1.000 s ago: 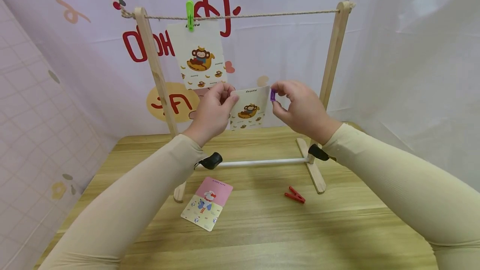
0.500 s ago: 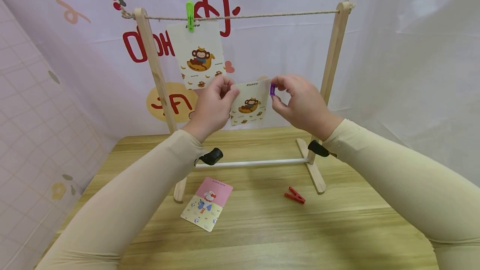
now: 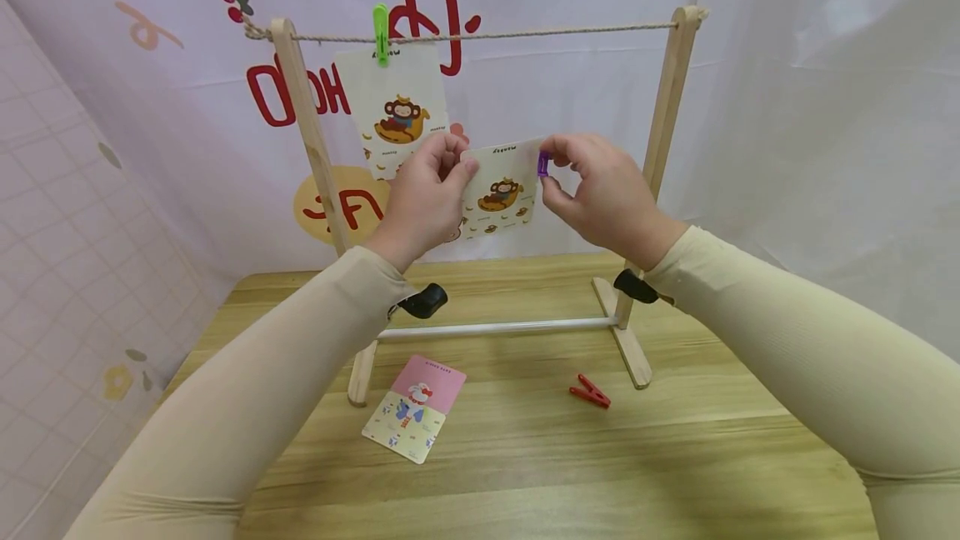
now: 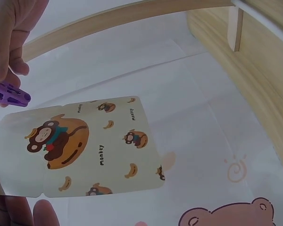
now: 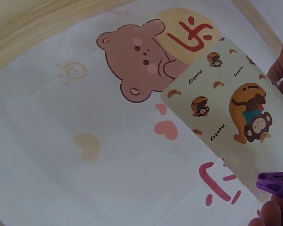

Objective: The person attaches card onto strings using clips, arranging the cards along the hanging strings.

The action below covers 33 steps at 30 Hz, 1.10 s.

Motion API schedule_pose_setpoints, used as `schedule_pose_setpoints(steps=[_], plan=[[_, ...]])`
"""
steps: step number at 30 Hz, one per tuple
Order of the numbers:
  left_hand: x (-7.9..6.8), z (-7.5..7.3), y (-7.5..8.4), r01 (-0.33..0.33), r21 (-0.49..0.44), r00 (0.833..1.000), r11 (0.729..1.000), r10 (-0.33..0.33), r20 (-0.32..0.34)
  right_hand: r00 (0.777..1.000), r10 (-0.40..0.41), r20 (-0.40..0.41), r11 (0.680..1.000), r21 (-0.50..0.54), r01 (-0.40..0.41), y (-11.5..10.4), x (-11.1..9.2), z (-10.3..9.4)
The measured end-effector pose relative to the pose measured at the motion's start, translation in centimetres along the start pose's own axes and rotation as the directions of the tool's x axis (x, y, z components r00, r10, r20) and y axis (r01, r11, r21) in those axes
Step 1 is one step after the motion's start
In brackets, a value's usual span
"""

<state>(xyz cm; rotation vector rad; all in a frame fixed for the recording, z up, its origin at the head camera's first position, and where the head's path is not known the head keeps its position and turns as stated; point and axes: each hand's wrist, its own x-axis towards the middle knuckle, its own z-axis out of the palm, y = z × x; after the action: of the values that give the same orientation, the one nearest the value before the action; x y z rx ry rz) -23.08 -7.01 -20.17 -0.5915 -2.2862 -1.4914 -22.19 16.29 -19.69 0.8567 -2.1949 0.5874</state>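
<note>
My left hand [image 3: 427, 194] pinches the left edge of a cream monkey card [image 3: 501, 194], which hangs upright below the rope. At the card's upper right corner, my right hand [image 3: 600, 194] pinches a purple clothespin [image 3: 543, 163] between thumb and fingers. The left wrist view shows the purple clothespin [image 4: 9, 93] close beside the card's edge [image 4: 104, 146]. From the right wrist, the clothespin [image 5: 276, 182] overlaps the card's corner. Another monkey card [image 3: 401, 107] hangs at the rope's left end, under a green clothespin [image 3: 381, 36].
A twine rope [image 3: 525, 32] runs between two wooden posts [image 3: 670, 98] joined low down by a white rod [image 3: 502, 327]. On the wooden table [image 3: 540, 473] lie a pink and yellow card [image 3: 414, 408] and a red clothespin [image 3: 590, 391]. A printed white cloth [image 3: 570, 98] hangs behind.
Both hands have risen toward the rope, carrying the monkey card and the purple clothespin up with them. The hanging card and the things on the table stay where they were.
</note>
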Motion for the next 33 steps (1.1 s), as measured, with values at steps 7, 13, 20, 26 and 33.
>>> schedule_pose_setpoints(steps=[7, 13, 20, 26, 33], plan=[[0.6, -0.3, 0.4, -0.009, -0.02, 1.0, 1.0, 0.009, -0.021, 1.0, -0.02, -0.023, 1.0, -0.003, 0.02, -0.2, 0.8, -0.4], [1.1, -0.6, 0.6, -0.014, -0.029, 0.999, 0.999, 0.013, -0.034, 0.998, -0.042, -0.041, 0.999, -0.01, 0.041, -0.3, 1.4, -0.6], [1.4, -0.9, 0.9, -0.031, -0.039, 0.998, 0.999, 0.029, -0.049, 0.997, -0.053, -0.048, 0.998, -0.022, 0.052, -0.7, 2.2, -1.0], [1.8, -1.1, 1.1, -0.053, -0.029, 0.997, 0.998, 0.051, -0.063, 0.995, -0.069, -0.068, 0.998, -0.018, 0.068, -0.7, 2.9, -1.2], [1.9, -1.6, 1.7, -0.056, -0.01, 0.996, 0.998, 0.055, -0.069, 0.983, -0.134, -0.126, 0.991, -0.036, 0.13, -0.8, 3.7, -1.4]])
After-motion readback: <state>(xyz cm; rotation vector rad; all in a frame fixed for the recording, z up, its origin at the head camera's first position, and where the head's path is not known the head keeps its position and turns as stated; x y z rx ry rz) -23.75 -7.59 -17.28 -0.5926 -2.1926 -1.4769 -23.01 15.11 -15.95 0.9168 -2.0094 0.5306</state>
